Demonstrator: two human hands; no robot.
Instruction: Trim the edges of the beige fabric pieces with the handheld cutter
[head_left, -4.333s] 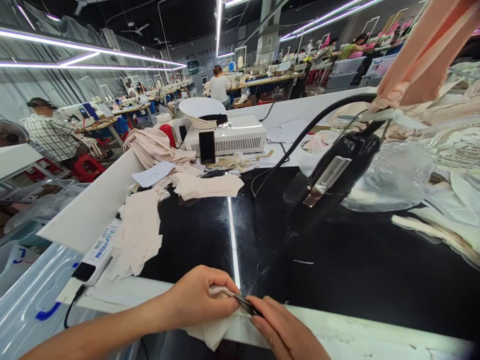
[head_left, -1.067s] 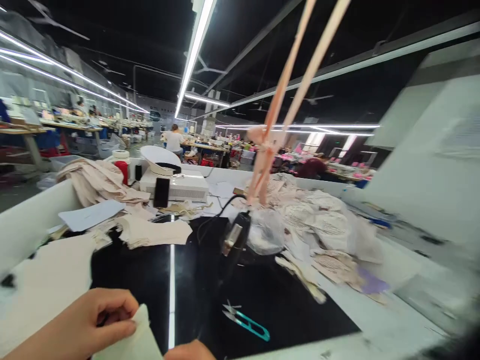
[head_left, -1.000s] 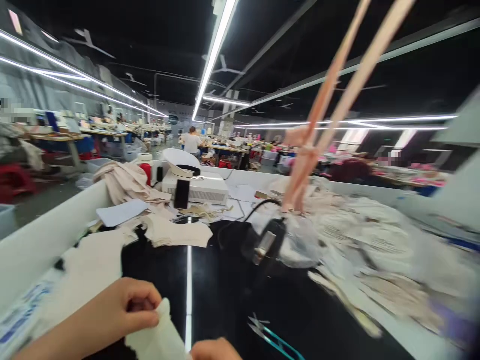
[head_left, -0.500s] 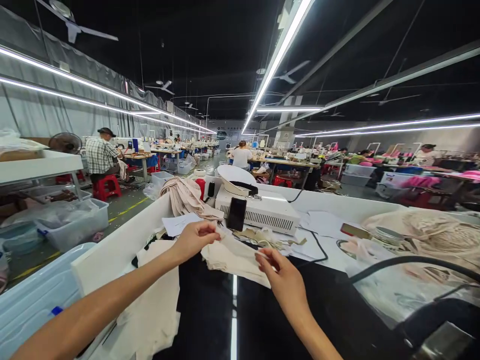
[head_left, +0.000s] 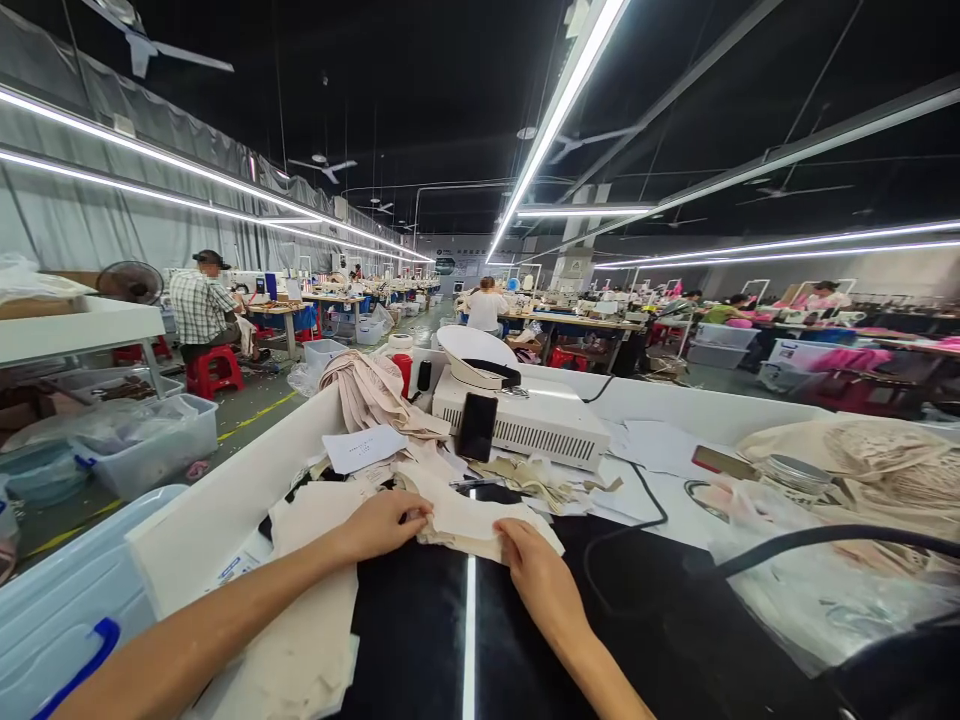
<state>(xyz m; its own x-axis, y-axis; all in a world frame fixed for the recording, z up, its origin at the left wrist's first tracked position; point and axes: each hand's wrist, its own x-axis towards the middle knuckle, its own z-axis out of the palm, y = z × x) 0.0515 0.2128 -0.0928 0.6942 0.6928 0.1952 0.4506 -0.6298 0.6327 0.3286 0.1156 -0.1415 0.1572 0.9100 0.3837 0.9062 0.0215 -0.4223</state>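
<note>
cloth [head_left: 469,518]: laid on black top [head_left: 409,625], far part | left hand [head_left: 390,522]: half bent at left end | right hand [head_left: 538,575]: half bent at near edge | likely kept straight so | pinch: cannot be told

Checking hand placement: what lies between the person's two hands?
Pale stacked cloth lies between the left hand and right hand, seen in the head view.
</note>
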